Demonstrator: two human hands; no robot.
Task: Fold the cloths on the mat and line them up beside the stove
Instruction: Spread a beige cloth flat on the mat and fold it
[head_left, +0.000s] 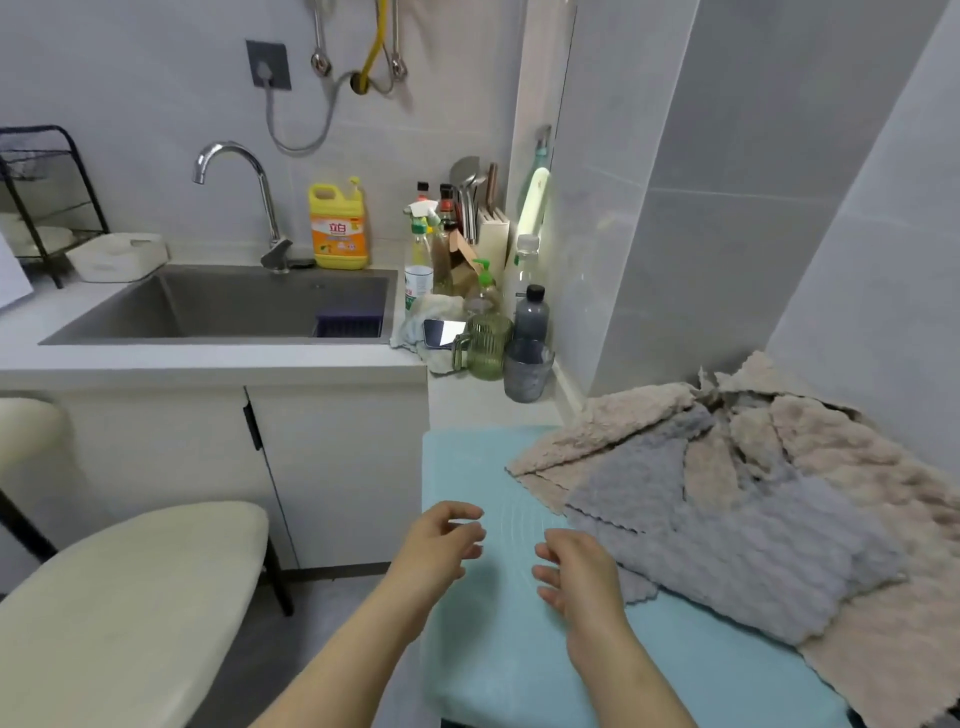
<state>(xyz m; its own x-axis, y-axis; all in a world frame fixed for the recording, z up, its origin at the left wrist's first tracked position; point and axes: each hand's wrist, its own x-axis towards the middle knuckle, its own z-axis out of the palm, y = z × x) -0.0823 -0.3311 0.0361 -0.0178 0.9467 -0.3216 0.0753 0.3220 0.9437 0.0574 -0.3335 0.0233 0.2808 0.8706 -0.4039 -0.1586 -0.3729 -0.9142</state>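
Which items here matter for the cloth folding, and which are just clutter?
Job: grey cloth, beige cloths, blue mat, left hand, right hand, both empty.
Clutter: sink, yellow detergent jug, green mug, phone, cream chair.

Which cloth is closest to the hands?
The grey cloth at the front of the pile: its wavy edge lies right beside the right hand. The beige cloths lie under it and farther back on the blue mat.
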